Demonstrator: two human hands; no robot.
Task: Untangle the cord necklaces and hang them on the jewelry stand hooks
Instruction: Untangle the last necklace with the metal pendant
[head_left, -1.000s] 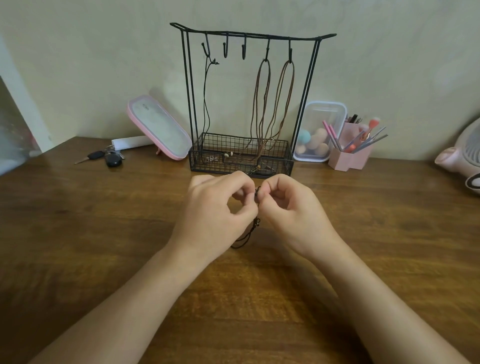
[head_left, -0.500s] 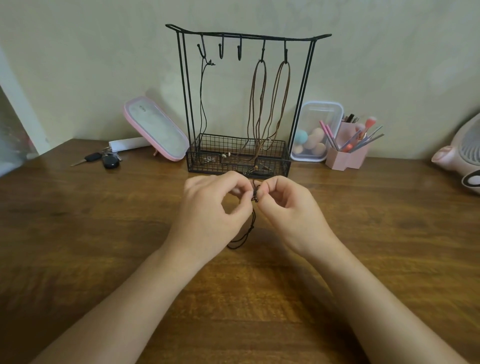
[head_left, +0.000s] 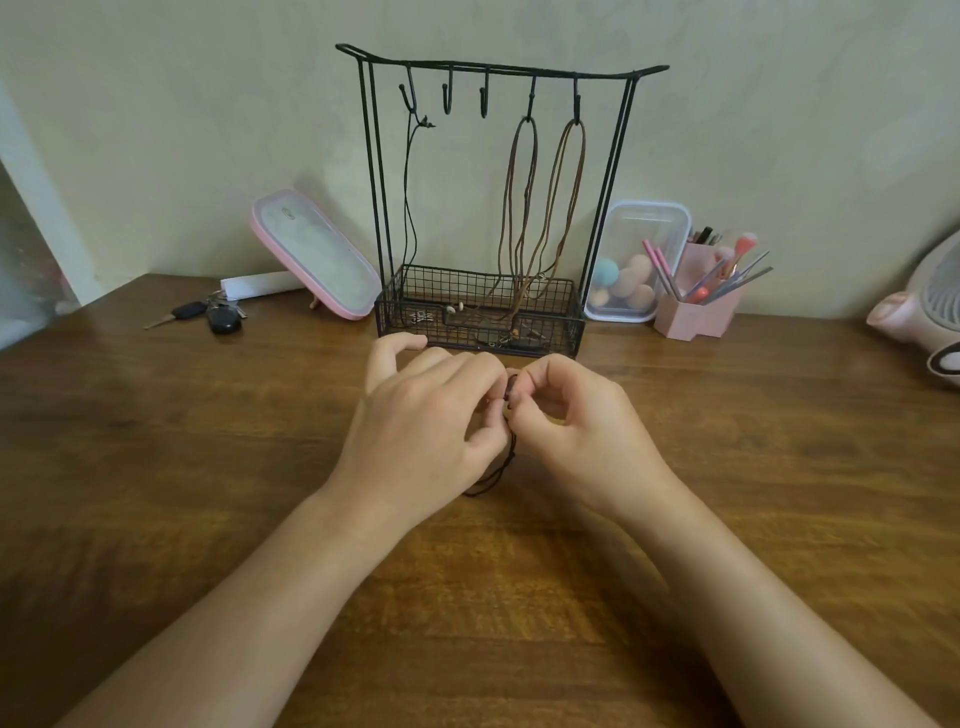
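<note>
Two hands, one dark cord necklace (head_left: 511, 454). The cord is pinched between thumb and fingertips of the left hand (head_left: 423, 415) and the right hand (head_left: 579, 426), just above the table (head_left: 208, 519), in front of the jewelry stand (head_left: 498, 70). One left finger is raised straight, and a loop hangs below. Any snarl is best teased apart with small opposing pulls, never drawn tight. Three hung cords (head_left: 527, 120) are noted. A free hook (head_left: 484, 101) is available, with another beside it.
</note>
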